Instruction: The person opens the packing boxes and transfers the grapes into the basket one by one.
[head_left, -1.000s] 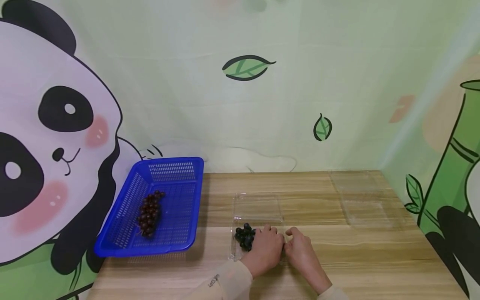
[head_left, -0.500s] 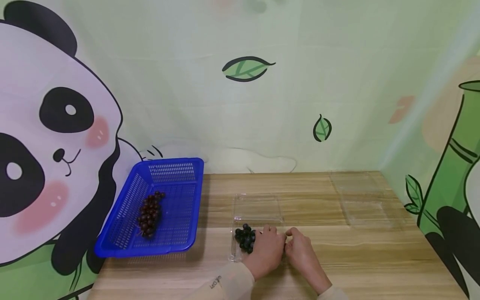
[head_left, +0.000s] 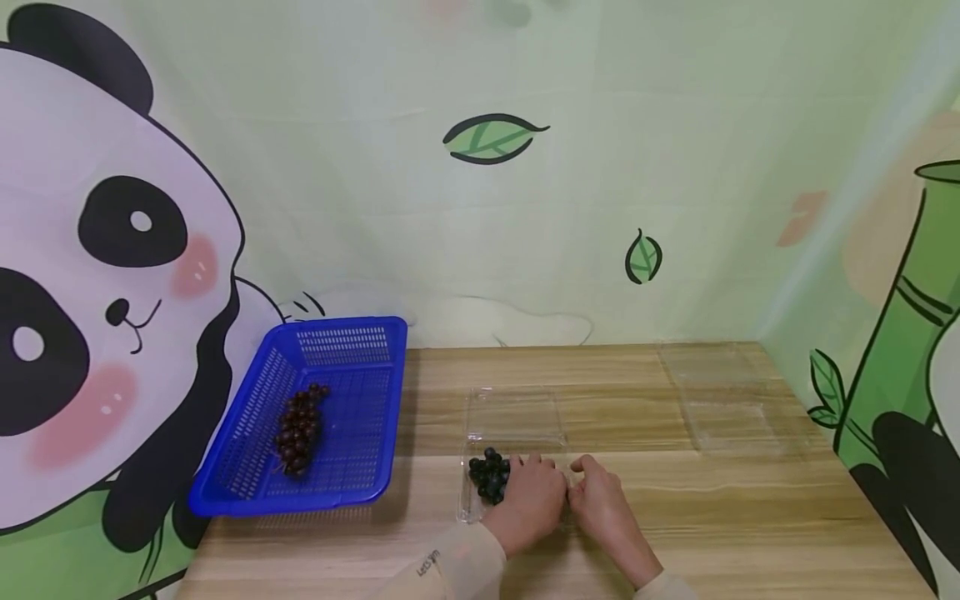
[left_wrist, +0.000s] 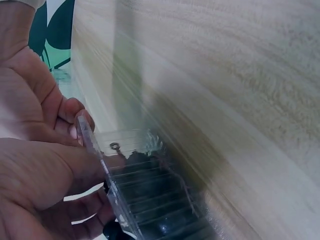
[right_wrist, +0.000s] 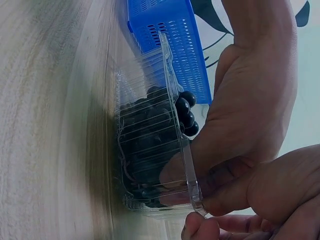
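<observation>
A clear plastic clamshell box lies with its lid folded back on the wooden table. A bunch of dark grapes fills its base, and a few grapes stick up over the rim in the right wrist view. My left hand reaches down into the base, fingers bent over the right part of the bunch and thumb inside the wall; its fingertips are hidden. Beside it, my right hand pinches the box's rim at the near right corner between thumb and forefinger, as the right wrist view shows.
To the left stands a blue perforated basket holding a bunch of reddish-brown grapes. Another clear plastic box rests at the table's back right. Behind the table hangs a panda-print cloth.
My left hand shifts slightly right over the grapes, then back left. The right hand keeps its place at the box's corner.
</observation>
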